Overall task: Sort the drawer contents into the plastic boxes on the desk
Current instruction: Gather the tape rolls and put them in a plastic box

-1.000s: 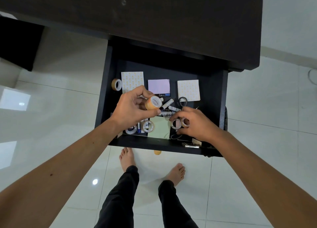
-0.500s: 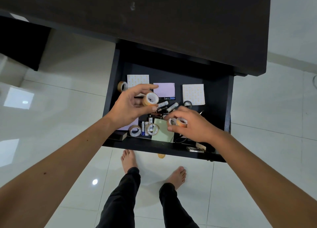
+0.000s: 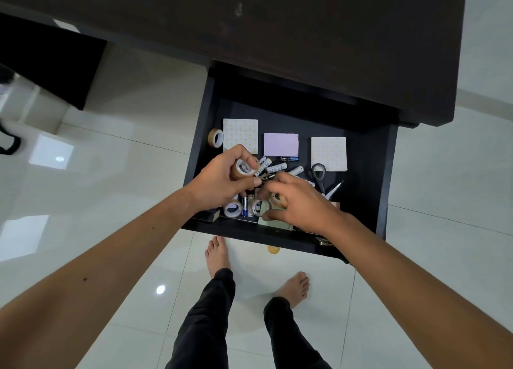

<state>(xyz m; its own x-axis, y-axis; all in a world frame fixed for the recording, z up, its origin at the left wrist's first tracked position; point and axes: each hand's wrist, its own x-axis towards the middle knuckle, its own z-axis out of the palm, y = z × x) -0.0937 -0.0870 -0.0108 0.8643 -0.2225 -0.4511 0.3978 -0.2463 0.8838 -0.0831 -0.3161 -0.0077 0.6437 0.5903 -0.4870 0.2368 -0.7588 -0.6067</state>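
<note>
Inside the open drawer [image 3: 385, 174], our left hand [image 3: 219, 182] grips a tape roll [image 3: 242, 169]; our right hand [image 3: 298, 203] pinches two small rolls [image 3: 278, 200]. Loose rolls [image 3: 232, 208] lie at six o'clock of the left hand, nearer it; the boxes are unseen.

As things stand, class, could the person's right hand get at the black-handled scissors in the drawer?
Probably yes: the scissors lie uncovered just beyond the right hand, though it already grips a small tape roll.

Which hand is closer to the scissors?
Right. The right hand is just left of the scissors; the left hand is farther left, holding a tape roll.
</note>
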